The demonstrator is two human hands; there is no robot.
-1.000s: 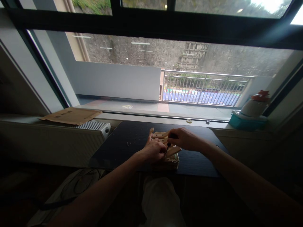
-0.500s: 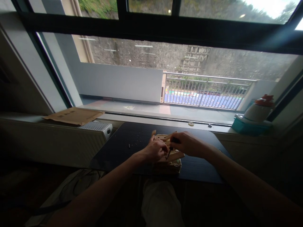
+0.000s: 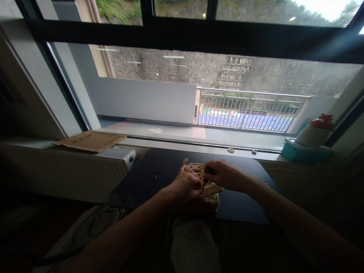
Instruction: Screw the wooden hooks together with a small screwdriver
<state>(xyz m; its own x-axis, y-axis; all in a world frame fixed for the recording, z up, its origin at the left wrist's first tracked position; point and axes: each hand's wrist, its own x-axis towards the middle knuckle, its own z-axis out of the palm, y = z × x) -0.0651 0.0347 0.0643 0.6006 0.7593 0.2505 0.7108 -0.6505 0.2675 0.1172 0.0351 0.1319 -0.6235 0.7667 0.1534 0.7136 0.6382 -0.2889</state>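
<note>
A small wooden assembly of light wood pieces with holes (image 3: pixel 196 167) lies on a dark tabletop (image 3: pixel 159 170) near its front edge, on top of a wrapped bundle (image 3: pixel 209 199). My left hand (image 3: pixel 186 184) is closed on the wood from the left. My right hand (image 3: pixel 223 175) grips a dark-handled screwdriver (image 3: pixel 203 185), tip pointing down at the wood between both hands.
Small screws (image 3: pixel 156 176) lie scattered on the table's left. A white heater (image 3: pixel 116 153) and a cardboard sheet (image 3: pixel 89 140) sit on the left ledge. A teal and white container (image 3: pixel 308 142) stands on the sill at right. A large window is behind.
The view has shifted a little; both hands stay on the wooden piece, the screwdriver still held at the same spot.
</note>
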